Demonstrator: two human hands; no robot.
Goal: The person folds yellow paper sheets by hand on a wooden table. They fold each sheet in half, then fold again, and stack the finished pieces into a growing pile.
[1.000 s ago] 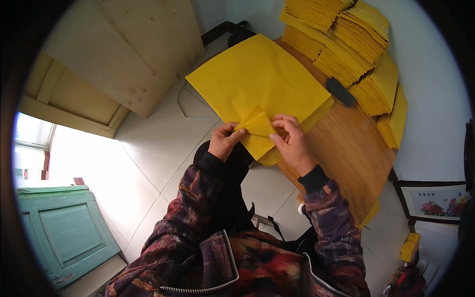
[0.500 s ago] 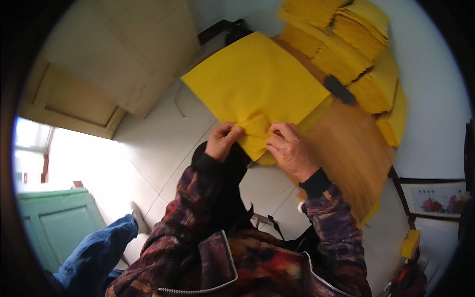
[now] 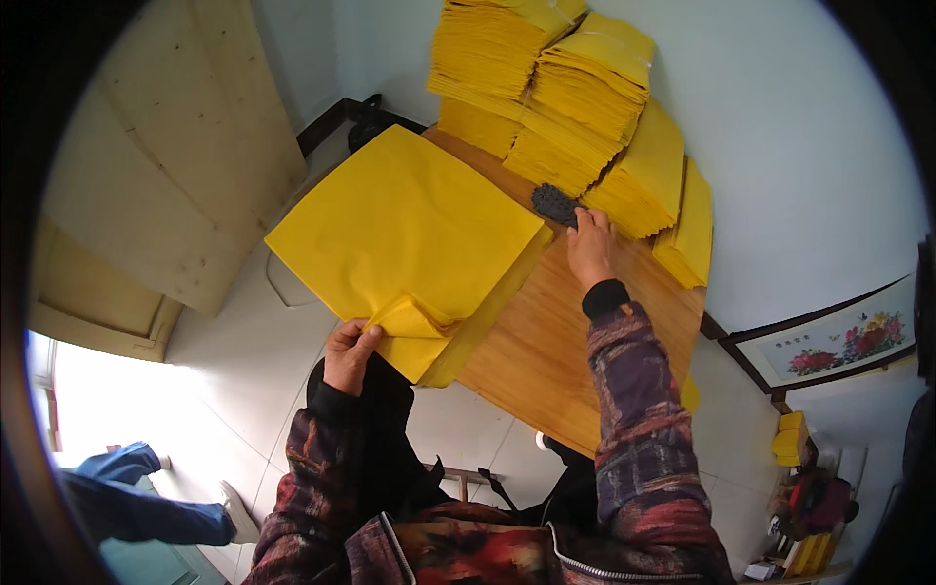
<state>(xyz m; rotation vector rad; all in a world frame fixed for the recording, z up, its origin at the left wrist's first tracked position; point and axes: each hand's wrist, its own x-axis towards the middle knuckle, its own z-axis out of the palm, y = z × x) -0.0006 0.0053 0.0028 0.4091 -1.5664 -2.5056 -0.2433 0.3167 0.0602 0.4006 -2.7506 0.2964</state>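
Note:
A broad pile of yellow sheets point(image 3: 409, 224) lies at the near left of the wooden table, its front corner folded back in layers. At that corner my left hand point(image 3: 349, 357) is closed, thumb on top, pinching the folded edge. My right hand point(image 3: 593, 249) reaches across the table top toward the back. Its fingers are closed at the near end of a dark grey, bristly brush-like thing point(image 3: 556, 205), which lies in front of the yellow bundles. My fingers cover that end, so its exact kind is unclear.
Tied yellow bundles point(image 3: 585, 88) are stacked along the wall at the back of the wooden table point(image 3: 536, 341). A framed flower picture point(image 3: 829, 341) stands at right. A beige cabinet panel point(image 3: 175, 146) is at left. Another person's jean-clad leg point(image 3: 156, 502) shows at lower left.
My right hand has left the folded corner and moved right and away to the dark grey brush-like thing. My left hand still holds the corner. The view has shifted right.

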